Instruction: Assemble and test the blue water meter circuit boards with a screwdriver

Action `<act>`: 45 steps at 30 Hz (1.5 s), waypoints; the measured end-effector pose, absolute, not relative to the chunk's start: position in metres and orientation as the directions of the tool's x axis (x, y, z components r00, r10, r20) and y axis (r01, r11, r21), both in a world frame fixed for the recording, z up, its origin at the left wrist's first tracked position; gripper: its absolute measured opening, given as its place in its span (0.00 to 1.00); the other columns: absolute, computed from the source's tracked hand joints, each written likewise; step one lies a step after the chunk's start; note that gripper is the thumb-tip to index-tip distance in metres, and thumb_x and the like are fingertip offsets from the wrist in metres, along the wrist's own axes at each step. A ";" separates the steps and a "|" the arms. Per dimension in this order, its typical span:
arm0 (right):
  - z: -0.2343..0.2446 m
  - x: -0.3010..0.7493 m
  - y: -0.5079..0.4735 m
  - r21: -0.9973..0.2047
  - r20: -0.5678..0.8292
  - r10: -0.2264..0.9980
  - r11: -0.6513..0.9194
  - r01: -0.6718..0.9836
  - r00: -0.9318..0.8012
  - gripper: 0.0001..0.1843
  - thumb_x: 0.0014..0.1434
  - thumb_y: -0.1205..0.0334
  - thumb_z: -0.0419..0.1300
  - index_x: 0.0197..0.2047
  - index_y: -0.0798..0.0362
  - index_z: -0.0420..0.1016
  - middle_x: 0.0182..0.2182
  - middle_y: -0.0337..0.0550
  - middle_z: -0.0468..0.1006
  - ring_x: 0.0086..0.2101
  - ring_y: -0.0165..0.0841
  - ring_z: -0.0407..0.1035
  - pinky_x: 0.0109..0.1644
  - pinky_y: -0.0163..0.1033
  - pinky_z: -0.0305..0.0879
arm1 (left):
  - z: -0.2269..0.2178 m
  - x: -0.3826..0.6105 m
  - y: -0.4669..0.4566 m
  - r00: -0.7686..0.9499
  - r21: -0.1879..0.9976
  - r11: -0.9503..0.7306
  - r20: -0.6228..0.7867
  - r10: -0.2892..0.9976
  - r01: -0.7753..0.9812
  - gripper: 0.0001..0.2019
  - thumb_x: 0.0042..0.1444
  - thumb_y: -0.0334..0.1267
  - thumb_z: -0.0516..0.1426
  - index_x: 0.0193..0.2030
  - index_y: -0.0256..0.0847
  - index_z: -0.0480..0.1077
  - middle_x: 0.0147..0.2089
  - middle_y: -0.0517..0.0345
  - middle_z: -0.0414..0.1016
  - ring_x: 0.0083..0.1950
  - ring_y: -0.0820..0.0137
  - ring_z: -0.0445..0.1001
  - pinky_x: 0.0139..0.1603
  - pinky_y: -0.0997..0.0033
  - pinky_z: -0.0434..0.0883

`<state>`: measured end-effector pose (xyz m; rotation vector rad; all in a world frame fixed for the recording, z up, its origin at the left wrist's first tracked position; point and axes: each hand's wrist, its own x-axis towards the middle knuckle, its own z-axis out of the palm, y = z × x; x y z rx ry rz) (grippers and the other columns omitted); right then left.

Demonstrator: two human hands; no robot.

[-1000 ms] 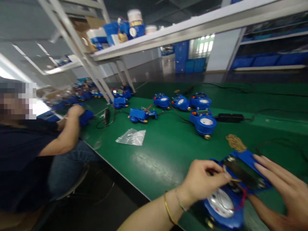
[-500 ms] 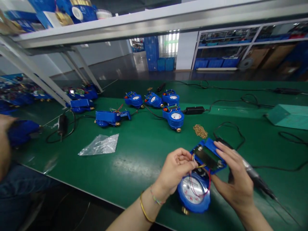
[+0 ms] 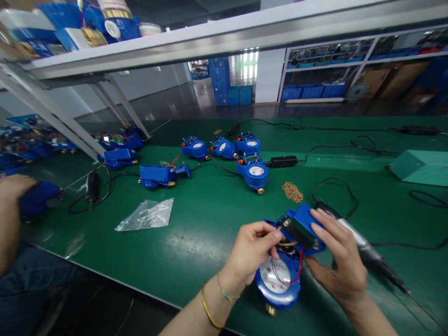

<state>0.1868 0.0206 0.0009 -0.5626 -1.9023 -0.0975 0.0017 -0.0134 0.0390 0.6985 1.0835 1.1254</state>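
Wires (image 3: 290, 244), thin and yellow, run into the opened blue housing (image 3: 300, 232) of the water meter (image 3: 277, 277), and your left hand (image 3: 252, 252) has thumb and fingertips pinched together on them. Your right hand (image 3: 345, 266) is clamped on the housing, fingers across its flap and thumb at the lower edge. The meter sits dial up on the green counter (image 3: 203, 228) between your hands, a red wire (image 3: 301, 261) looping beside its dial. An electric screwdriver (image 3: 374, 259) lies just right of your right hand, brass screws (image 3: 292, 192) are heaped beyond the housing, and a clear plastic bag (image 3: 147, 214) rests well to the left.
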 end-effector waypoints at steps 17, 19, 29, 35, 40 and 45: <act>-0.006 0.174 0.018 -0.119 0.892 0.302 0.876 0.468 -0.337 0.47 0.52 0.85 0.63 0.72 0.55 0.57 0.67 0.54 0.63 0.63 0.51 0.62 0.61 0.54 0.65 | 0.025 -0.004 -0.014 -0.035 0.874 0.291 -0.329 0.944 -0.390 0.15 0.46 0.45 0.67 0.27 0.37 0.70 0.17 0.66 0.66 0.15 0.81 0.60 0.18 0.82 0.58; -0.010 0.174 0.020 -0.156 0.892 0.322 0.877 0.454 -0.317 0.46 0.53 0.83 0.64 0.72 0.54 0.57 0.67 0.53 0.63 0.63 0.50 0.61 0.62 0.55 0.65 | 0.024 -0.004 -0.015 -0.040 0.878 0.291 -0.330 0.943 -0.379 0.16 0.46 0.46 0.68 0.27 0.36 0.70 0.17 0.66 0.66 0.15 0.82 0.60 0.18 0.82 0.58; -0.031 0.190 0.020 -0.421 0.834 0.510 0.835 0.353 -0.211 0.46 0.50 0.78 0.68 0.69 0.49 0.60 0.63 0.51 0.68 0.63 0.46 0.63 0.64 0.56 0.64 | 0.030 0.008 -0.019 0.049 0.908 0.306 -0.305 0.951 -0.286 0.17 0.47 0.48 0.67 0.27 0.34 0.71 0.23 0.58 0.74 0.21 0.79 0.69 0.25 0.80 0.69; -0.031 0.196 0.015 -0.452 0.817 0.546 0.806 0.383 -0.184 0.43 0.50 0.75 0.69 0.67 0.48 0.61 0.62 0.53 0.70 0.61 0.49 0.65 0.61 0.60 0.67 | 0.035 0.008 -0.020 0.103 0.931 0.298 -0.282 0.954 -0.212 0.14 0.49 0.45 0.66 0.27 0.35 0.72 0.23 0.58 0.74 0.22 0.79 0.70 0.26 0.81 0.68; -0.031 0.196 0.014 -0.428 0.823 0.539 0.796 0.429 -0.179 0.40 0.53 0.74 0.68 0.67 0.49 0.61 0.62 0.55 0.69 0.62 0.49 0.65 0.60 0.60 0.69 | 0.035 0.011 -0.021 0.062 0.948 0.280 -0.273 0.960 -0.150 0.12 0.50 0.43 0.65 0.28 0.35 0.72 0.23 0.58 0.73 0.21 0.78 0.68 0.25 0.80 0.66; -0.026 0.194 0.013 -0.358 0.856 0.475 0.829 0.430 -0.203 0.44 0.52 0.78 0.67 0.69 0.52 0.59 0.63 0.57 0.68 0.61 0.50 0.65 0.60 0.60 0.69 | 0.036 0.013 -0.022 0.019 0.955 0.259 -0.260 0.966 -0.145 0.13 0.49 0.44 0.65 0.27 0.36 0.70 0.23 0.61 0.70 0.20 0.80 0.65 0.24 0.80 0.63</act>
